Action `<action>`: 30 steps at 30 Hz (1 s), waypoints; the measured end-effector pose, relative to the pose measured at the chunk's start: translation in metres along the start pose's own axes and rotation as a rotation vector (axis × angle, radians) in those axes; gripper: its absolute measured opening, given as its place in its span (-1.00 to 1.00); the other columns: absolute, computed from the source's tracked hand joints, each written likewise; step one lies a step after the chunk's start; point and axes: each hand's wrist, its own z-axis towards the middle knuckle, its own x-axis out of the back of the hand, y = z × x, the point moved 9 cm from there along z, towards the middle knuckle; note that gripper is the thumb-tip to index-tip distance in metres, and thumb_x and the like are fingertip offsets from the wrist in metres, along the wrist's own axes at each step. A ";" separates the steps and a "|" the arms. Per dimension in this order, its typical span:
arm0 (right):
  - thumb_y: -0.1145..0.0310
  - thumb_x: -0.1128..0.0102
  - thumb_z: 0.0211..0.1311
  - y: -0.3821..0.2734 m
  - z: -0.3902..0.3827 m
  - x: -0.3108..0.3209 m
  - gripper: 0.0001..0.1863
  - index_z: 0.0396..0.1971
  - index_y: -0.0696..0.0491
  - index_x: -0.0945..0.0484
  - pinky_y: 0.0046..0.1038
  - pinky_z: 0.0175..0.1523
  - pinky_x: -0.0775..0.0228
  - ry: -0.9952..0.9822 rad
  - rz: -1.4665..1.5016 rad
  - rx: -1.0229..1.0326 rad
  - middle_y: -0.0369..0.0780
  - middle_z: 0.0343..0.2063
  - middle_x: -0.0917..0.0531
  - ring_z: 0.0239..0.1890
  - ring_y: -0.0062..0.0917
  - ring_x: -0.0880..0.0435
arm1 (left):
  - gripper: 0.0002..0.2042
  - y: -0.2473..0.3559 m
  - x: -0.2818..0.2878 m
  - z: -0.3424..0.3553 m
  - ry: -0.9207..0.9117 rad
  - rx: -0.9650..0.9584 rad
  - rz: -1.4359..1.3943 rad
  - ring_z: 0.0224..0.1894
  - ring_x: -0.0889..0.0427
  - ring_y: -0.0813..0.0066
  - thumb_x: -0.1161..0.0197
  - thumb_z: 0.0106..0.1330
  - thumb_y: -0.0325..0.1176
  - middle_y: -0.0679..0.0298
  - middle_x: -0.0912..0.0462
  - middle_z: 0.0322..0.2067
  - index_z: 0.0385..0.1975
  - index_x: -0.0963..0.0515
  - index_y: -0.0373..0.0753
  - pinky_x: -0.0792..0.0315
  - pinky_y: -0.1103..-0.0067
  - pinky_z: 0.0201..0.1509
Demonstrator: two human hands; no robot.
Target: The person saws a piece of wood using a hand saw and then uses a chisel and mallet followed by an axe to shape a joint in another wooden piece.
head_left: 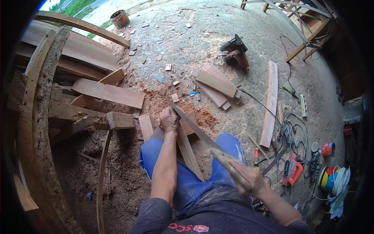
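Right hand (249, 177): wrapped firmly round the handle of the handsaw (202, 137), its blade slanting away past the other fist.
Left hand (169, 119): curled over the wooden strip (189, 152), seemingly steadying it; how the fingers close underneath, I can't tell.
Wooden strip: runs back from that fist between the trouser legs (229, 146), perhaps for bracing.
Plank stack (216, 83): beyond the blade, probably parked within reach.

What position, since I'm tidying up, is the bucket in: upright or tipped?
Upright: the bucket shows its open mouth uppermost, with its wall below.
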 end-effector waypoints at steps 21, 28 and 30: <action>0.50 -0.25 0.08 0.069 0.116 -0.141 -0.39 0.23 0.08 -0.52 -0.29 -0.22 -0.68 -0.048 0.074 -0.107 -0.04 0.02 -0.70 -0.33 -0.17 -0.77 | -0.72 -0.035 -0.014 0.010 -0.008 0.034 -0.270 -0.20 -0.63 0.02 -0.10 0.48 -0.13 0.08 -0.66 -0.37 -0.33 -0.67 -0.14 -0.44 0.18 -0.09; 0.59 -0.23 -0.08 0.004 -0.045 0.012 -0.35 0.17 0.24 -0.53 -0.35 -0.21 -0.73 -0.059 -0.008 -0.036 0.01 -0.07 -0.75 -0.23 -0.20 -0.83 | -0.65 -0.002 0.000 0.004 -0.024 0.006 -0.062 -0.26 -0.63 -0.02 -0.09 0.51 -0.10 0.08 -0.66 -0.41 -0.45 -0.60 -0.18 -0.43 0.15 -0.14; 0.58 -0.23 -0.08 0.015 -0.021 -0.013 -0.34 0.18 0.22 -0.53 -0.35 -0.20 -0.73 -0.062 -0.039 0.029 0.01 -0.08 -0.75 -0.22 -0.21 -0.82 | -0.64 -0.005 0.003 0.000 -0.025 0.029 -0.089 -0.25 -0.63 -0.01 -0.09 0.50 -0.08 0.08 -0.67 -0.41 -0.44 -0.61 -0.18 -0.43 0.15 -0.14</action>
